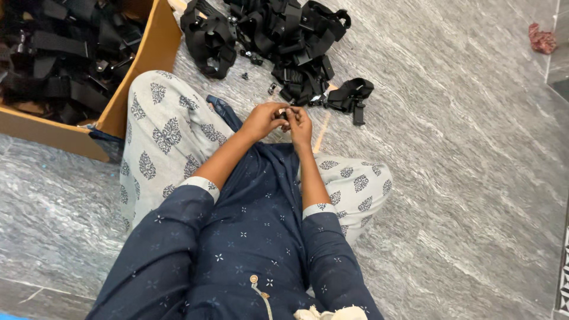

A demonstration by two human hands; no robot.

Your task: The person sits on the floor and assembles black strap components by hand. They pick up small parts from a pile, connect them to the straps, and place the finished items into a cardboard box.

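Observation:
I sit on a grey stone floor with both hands together in front of my lap. My left hand (264,120) and my right hand (300,123) pinch a small black part (285,112) between their fingertips; most of it is hidden by the fingers. Just beyond the hands lies a pile of black straps and buckles (278,35), with one loose black strap (351,95) at its right edge. A few small black pieces (245,76) lie scattered beside the pile.
A cardboard box (148,56) full of black straps stands at the upper left, against my left knee. A crumpled red cloth (541,39) lies at the far upper right. A thin wooden stick (322,131) rests on the floor by my right hand.

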